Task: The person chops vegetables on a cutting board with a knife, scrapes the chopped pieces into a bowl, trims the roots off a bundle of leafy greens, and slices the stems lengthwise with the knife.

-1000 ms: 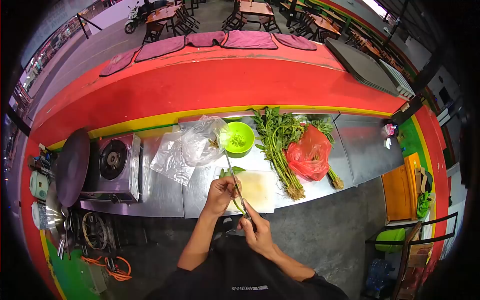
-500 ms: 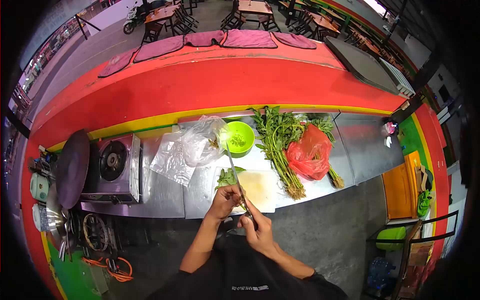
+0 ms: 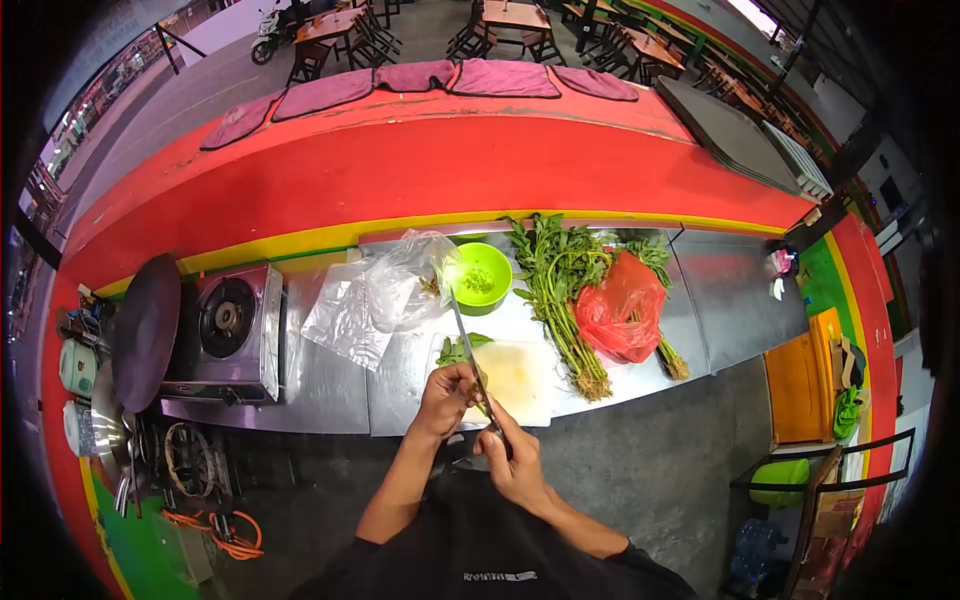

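Note:
My right hand (image 3: 514,464) is closed around the handle of a long knife (image 3: 466,340), its blade pointing away toward the bowl. Fingers pinched, my left hand (image 3: 448,402) holds a short green stem (image 3: 485,408) against the blade's near part; most of that stem is hidden. Both hands are over the near edge of a white cutting board (image 3: 525,375). Green leaves (image 3: 452,351) lie on the board's left side, just beyond my left hand. Behind the board stands a bright green bowl (image 3: 487,304) with chopped green pieces inside.
Leafy greens with roots (image 3: 560,310) lie right of the board, beside a red plastic bag (image 3: 622,315). Clear plastic bags (image 3: 385,300) are left of the bowl. Farther left stand a gas stove (image 3: 262,340) and a dark wok (image 3: 146,330). A red wall (image 3: 420,165) runs behind the counter.
The view has shifted very slightly. Both hands keep nearly the same place, with the knife still against the stem.

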A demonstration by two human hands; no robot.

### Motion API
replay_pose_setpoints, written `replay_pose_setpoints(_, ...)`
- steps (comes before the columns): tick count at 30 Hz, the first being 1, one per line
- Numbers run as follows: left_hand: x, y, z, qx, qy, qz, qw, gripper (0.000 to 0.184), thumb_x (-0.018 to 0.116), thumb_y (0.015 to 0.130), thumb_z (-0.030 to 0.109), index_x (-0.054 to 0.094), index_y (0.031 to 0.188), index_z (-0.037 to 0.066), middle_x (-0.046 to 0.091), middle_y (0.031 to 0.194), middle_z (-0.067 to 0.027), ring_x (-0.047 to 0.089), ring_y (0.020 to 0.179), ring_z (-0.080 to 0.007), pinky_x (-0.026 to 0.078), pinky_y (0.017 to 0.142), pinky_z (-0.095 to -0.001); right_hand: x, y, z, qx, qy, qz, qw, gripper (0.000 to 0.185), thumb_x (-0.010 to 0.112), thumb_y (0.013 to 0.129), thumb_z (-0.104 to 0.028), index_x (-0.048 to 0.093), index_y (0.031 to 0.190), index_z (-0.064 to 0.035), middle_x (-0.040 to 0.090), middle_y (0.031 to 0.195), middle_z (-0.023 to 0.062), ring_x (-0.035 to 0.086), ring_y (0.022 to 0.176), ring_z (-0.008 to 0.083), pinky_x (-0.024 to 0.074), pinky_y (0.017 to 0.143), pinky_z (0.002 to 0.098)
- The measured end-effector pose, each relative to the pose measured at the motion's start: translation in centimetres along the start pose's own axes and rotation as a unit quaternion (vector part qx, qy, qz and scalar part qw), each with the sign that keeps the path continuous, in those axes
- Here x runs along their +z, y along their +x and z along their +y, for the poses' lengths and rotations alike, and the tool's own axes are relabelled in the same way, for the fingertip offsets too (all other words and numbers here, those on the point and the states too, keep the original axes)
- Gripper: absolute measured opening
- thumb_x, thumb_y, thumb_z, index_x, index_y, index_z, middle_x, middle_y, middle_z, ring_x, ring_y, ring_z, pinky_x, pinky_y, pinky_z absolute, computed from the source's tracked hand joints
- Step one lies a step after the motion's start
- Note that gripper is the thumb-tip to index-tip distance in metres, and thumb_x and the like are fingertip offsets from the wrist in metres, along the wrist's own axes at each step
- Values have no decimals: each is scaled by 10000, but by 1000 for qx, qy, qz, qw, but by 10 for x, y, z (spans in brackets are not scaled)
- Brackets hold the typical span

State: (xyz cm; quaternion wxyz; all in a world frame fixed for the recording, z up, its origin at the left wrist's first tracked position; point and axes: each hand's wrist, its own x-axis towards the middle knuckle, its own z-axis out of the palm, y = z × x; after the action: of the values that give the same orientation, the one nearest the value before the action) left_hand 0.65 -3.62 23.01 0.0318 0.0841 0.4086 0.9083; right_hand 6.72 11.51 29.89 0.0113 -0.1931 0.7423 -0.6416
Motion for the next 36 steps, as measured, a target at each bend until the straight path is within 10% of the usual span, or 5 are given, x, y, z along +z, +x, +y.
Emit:
replay_pose_setpoints(14,12,5,-1,9,-91,10,996,306,765,884,216,507,749,119,523,711,3,457,663,-89,358,590,-217,-1,-3,1,12,1,2,1000,472,504,1004,-34,436,1469,10,625,739,76,601,677,127,499,638,270)
replay_pose_setpoints(29,14,1,2,-8,44,-29,999,420,742,871,465,621,811,67,540,739,-6,437,622,-80,308,535,-233,-6,-1,-9,15,16,13,1000,492,539,1003,-59,427,1478,7,650,768,89,617,689,136,508,660,271)
replay_pose_setpoints(36,13,2,-6,-10,-8,-8,1000,282,755,893,301,614,821,67,553,751,-10,495,665,-97,359,566,-229,-6,-8,-2,7,12,22,1000,470,502,1006,-36,434,1468,15,598,713,62,593,664,120,487,630,267)
